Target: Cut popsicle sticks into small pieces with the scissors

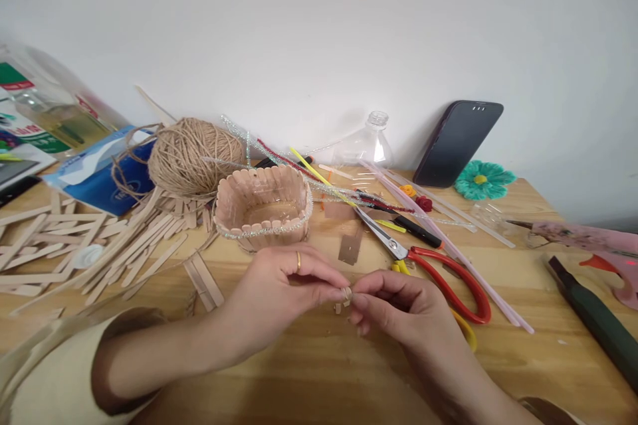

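Note:
My left hand [294,279], with a ring on one finger, pinches a small pale piece [347,293] between thumb and fingertips. Pressed up against its other side are the closed fingertips of my right hand [399,299]; whether the piece is wood or twine I cannot make out. Just beyond my left hand stands a small basket [264,202] of craft sticks, trimmed with a silvery pipe cleaner. Scissors with red handles [451,285] lie beyond my right hand, blades pointing away. Tiny pale scraps [338,309] show on the table below my fingertips.
A twine ball [197,156] and many loose craft sticks [144,246] spread over the left. Along the wall are a cut bottle top [373,143], a leaning phone [456,143] and a green fuzzy flower [482,180]. A pink glue gun [588,239] lies at right, near glue sticks [468,272].

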Motion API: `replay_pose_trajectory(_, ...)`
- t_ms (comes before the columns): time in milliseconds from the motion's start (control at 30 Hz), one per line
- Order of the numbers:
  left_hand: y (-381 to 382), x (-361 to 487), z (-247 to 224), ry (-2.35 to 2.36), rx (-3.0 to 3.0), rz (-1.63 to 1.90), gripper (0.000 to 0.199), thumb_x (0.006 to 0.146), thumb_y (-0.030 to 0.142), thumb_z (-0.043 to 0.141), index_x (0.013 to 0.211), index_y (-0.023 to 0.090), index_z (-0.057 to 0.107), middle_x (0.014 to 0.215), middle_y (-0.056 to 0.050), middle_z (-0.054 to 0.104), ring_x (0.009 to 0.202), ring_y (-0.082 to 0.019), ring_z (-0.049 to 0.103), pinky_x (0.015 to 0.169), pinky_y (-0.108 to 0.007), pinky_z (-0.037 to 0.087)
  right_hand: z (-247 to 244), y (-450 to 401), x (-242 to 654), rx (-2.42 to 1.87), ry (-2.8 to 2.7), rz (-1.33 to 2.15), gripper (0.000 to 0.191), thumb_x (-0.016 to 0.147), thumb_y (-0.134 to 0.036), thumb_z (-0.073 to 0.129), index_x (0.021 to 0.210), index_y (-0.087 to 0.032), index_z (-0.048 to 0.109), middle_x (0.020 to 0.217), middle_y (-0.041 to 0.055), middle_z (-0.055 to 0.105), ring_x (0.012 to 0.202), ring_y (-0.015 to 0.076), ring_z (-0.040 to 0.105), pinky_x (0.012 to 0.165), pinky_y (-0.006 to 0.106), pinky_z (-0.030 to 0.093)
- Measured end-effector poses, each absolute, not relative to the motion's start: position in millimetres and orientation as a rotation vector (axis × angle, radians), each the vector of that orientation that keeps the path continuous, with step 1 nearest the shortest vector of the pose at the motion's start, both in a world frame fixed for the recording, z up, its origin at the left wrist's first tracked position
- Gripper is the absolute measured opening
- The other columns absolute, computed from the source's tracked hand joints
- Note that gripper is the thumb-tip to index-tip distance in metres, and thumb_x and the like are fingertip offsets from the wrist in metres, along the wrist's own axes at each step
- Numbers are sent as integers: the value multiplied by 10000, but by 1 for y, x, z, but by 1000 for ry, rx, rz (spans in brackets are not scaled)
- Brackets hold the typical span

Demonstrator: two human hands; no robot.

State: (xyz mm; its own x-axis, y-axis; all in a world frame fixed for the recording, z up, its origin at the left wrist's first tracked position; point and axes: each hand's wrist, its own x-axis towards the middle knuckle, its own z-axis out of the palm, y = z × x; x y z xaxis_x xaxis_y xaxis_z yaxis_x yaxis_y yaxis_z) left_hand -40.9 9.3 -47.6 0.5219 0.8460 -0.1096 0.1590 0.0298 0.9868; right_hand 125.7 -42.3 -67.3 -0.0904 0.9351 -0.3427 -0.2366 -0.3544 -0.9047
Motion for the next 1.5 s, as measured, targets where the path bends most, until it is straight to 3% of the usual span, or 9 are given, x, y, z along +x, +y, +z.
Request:
replay_pose_trajectory(733, 8, -40, -49, 914, 1559, 737, 98, 687, 95, 671, 685, 182, 717, 695, 16, 674, 681, -101, 587, 660, -178, 457, -67, -44, 122, -1304, -884, 1581, 113, 621, -268, 772, 655, -187, 699, 566, -20, 671, 512, 73, 561, 493, 139, 439)
replay_pose_trajectory(1033, 13, -41, -49, 973, 1327, 526, 85, 680, 168, 653, 763, 179, 665, 743, 31, 692, 702, -110, 611, 650, -188, 464, -66, -42, 123, -1377, -902, 1545, 214, 644, -370, 731, 650, -169, 659, 547, -16, 642, 481, 88, 560, 492, 188, 460)
replay_pose_trajectory(1500, 14, -40, -48, 1004, 1326, 394, 61, 687, 208, 618, 696, 167, 662, 644, 38, 672, 610, -97, 556, 582, -189, 414, -66, -42, 122, -1385, -919, 1575, 267, 617, -419, 742, 655, -165, 669, 538, -16, 637, 470, 87, 561, 495, 198, 472)
